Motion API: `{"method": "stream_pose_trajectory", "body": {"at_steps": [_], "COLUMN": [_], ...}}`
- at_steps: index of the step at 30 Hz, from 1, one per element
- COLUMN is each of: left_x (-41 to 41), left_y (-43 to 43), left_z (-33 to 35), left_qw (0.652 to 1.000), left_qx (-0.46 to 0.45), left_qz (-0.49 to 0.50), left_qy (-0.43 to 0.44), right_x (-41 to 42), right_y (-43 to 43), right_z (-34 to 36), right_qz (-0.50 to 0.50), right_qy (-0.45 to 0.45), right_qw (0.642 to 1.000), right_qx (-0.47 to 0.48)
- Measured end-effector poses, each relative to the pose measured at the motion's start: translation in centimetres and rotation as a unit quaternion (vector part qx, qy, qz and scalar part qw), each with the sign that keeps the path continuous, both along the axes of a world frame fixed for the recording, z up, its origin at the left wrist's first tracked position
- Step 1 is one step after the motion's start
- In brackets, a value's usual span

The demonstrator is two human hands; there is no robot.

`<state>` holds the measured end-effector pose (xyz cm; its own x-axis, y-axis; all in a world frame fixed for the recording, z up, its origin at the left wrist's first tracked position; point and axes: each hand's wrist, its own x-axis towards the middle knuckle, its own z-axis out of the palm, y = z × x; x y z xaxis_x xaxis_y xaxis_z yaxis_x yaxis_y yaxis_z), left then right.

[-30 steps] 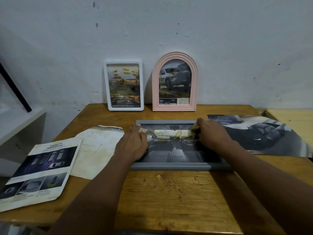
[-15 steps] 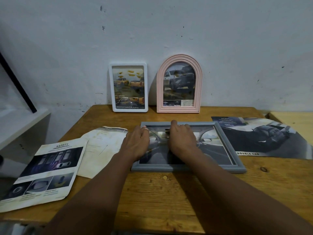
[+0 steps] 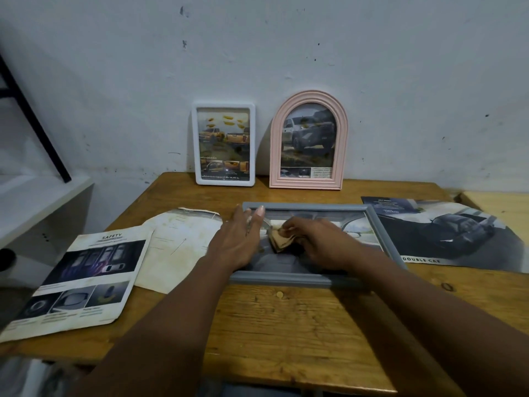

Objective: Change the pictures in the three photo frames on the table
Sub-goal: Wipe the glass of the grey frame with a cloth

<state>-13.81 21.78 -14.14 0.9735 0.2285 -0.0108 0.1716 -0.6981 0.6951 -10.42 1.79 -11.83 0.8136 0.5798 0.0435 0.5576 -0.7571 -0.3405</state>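
Wooden surface (image 3: pixel 286 316) meets a scuffed white wall (image 3: pixel 372 67). Grey frame (image 3: pixel 274 277) lies flat mid-surface; white frame (image 3: pixel 224 144) and pink arched frame (image 3: pixel 308 141) lean upright at the wall. Left grip (image 3: pixel 234 245) rests flat, fingers straight, on the grey frame's left edge. Right grip (image 3: pixel 320 242) curls round a tan wad (image 3: pixel 279 239), cloth or paper unclear. Car poster (image 3: pixel 446 233) runs off the right edge.

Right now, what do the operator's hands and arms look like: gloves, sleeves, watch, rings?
Nothing worn that shows. The left hand and right hand are bare, with no gloves, and no rings can be seen. The left forearm and right forearm are bare down to the picture's bottom edge: no sleeve, watch or wristband in view.
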Motion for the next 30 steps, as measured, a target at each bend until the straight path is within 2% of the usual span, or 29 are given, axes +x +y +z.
{"method": "stream_pose_trajectory", "body": {"at_steps": [6,8,12,15,19,22,26,30], "left_x": [-0.1,-0.2,-0.1,0.1,0.6,0.9,0.6,0.1], "left_y": [-0.4,-0.6,-0.6,-0.3,0.8,1.4,1.0,0.1], "left_z": [0.3,0.4,0.3,0.4,2.0,2.9,2.0,0.3], "left_qw": [1.000,1.000,1.000,0.999,0.988,0.983,0.989,0.998], "left_qx": [0.027,0.027,0.001,-0.043,-0.146,-0.170,-0.145,-0.048], "left_qz": [0.001,-0.002,0.013,0.030,0.034,0.026,0.028,0.030], "left_qy": [-0.009,-0.015,-0.021,-0.002,0.034,0.060,0.032,-0.017], "right_x": [0.1,-0.6,-1.7,-2.0,-2.9,-3.1,-2.8,-3.2], "right_y": [-7.9,-8.5,-4.9,0.1,6.8,7.2,3.7,0.2], "right_z": [0.4,0.4,0.2,0.4,0.0,-0.2,0.0,0.9], "right_qz": [-0.134,-0.175,-0.254,-0.290,-0.177,-0.076,0.026,0.052], "right_qy": [-0.058,-0.069,-0.095,-0.068,0.017,0.076,0.094,0.118], "right_qw": [0.984,0.976,0.960,0.954,0.977,0.982,0.990,0.991], "right_qx": [-0.101,-0.108,-0.067,0.012,0.113,0.156,0.105,0.048]}}
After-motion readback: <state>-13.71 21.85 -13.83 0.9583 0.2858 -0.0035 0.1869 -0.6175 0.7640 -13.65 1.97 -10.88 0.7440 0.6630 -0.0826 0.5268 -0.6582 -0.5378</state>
